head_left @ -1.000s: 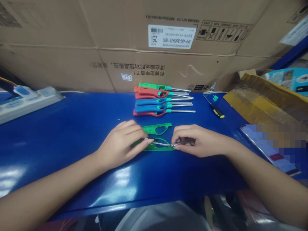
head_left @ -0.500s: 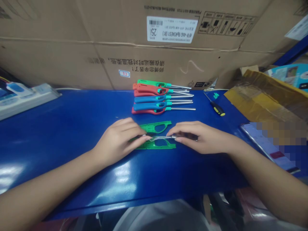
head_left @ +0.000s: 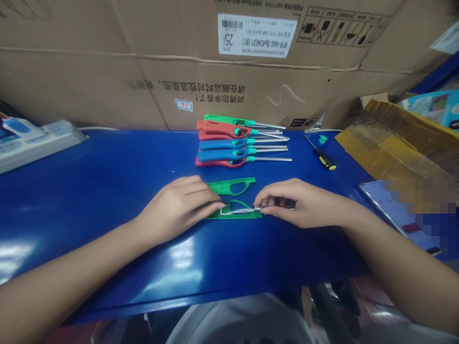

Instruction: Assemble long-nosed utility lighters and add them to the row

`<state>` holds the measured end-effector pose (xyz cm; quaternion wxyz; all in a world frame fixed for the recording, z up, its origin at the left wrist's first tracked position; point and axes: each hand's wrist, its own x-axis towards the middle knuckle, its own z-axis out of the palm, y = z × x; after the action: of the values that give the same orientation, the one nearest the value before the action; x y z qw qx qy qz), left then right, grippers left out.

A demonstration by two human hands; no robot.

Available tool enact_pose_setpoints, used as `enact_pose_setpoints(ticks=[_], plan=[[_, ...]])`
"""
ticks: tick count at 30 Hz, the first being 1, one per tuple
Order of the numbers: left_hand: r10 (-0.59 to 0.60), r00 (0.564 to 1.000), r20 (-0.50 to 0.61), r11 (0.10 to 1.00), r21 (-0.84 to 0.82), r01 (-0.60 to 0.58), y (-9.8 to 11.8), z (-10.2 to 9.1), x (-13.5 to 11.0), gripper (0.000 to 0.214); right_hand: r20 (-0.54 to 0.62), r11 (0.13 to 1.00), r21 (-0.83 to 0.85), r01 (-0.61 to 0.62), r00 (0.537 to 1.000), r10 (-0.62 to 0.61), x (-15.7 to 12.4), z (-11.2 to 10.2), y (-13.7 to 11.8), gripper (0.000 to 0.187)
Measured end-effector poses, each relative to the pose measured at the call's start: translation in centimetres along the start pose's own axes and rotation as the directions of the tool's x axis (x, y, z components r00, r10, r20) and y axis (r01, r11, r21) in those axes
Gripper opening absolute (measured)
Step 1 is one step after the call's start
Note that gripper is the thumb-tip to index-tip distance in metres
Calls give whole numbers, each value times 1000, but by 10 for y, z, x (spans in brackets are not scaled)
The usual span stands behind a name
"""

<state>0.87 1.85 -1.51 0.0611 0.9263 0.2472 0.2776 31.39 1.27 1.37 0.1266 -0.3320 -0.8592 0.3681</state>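
Two green lighter handle halves lie apart on the blue table. The far green half lies just beyond the fingers, and the near green half is below them. My left hand pinches a small dark part over the near half's left end; the fingers hide most of it. White wires run from there across the near half to a metal lighter tube. That tube is held between thumb and fingers of my right hand, at the half's right end.
Several red, blue and green long-nosed lighters lie stacked beyond my hands. A black and yellow screwdriver, small teal pieces and a phone are on the right. A power strip stands left; a cardboard wall closes the back.
Both hands have brought the wired parts slightly nearer, down over the near green half. My right hand has shifted a little right with the tube. The far half stays put.
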Motion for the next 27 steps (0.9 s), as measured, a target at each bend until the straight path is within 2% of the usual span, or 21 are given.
enact_pose_setpoints(ticks=[8,18,23,27], plan=[[15,1000,-9,1000,-14,-15,2,0,-1,10,24,996,-52,73,997,-72,1,0,-2,22],[92,995,-36,995,28,-91,3,-3,-4,19,59,991,-57,125,991,-121,1,-1,1,26],[71,998,-1,996,48,-70,3,-4,-2,16,96,988,-38,151,985,-146,1,-2,0,25],[8,998,61,998,63,-12,3,-3,-2,17,105,991,-54,121,988,-115,0,-2,-2,25]])
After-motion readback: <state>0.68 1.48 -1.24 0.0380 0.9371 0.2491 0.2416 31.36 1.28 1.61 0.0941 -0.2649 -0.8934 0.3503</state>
